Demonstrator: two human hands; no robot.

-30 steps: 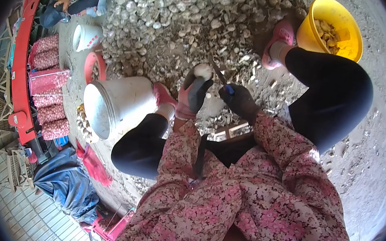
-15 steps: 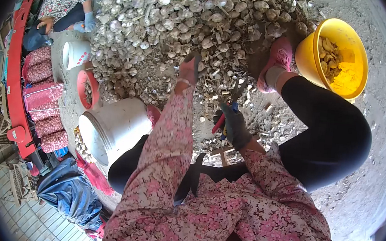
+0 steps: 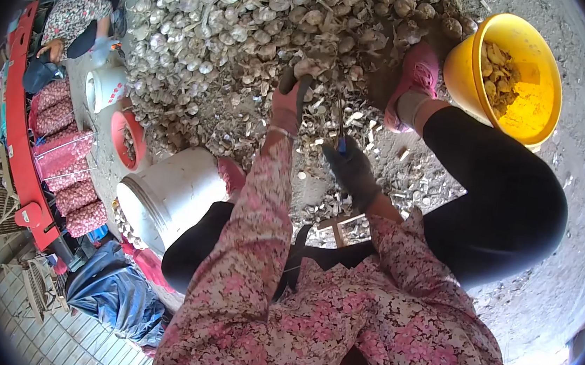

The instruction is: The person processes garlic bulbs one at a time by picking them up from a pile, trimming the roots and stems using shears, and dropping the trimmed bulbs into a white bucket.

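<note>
Head view: work position facing one garlic heap (image 3: 209,27), loose trimmings (image 3: 364,129) on the ground.
Left hand (image 3: 291,100): gloved, thumb and fingers closed on one garlic bulb (image 3: 310,67), held at the heap's near edge.
Right hand (image 3: 351,170): gloved, curled round the blue handle of one cutting tool (image 3: 342,144); blade gap cannot be told.
Bearing: bulb lies forward and left of the right hand, apart from the tool; left hand nearer, touching it.
Tool axis: long, running forward, tip right of the bulb.
Count, containers: one yellow bucket (image 3: 463,74), two white ones (large (image 3: 191,176), small (image 3: 108,89)), one red tub (image 3: 140,143).
Count, heap: bulbs too many to number.
</note>
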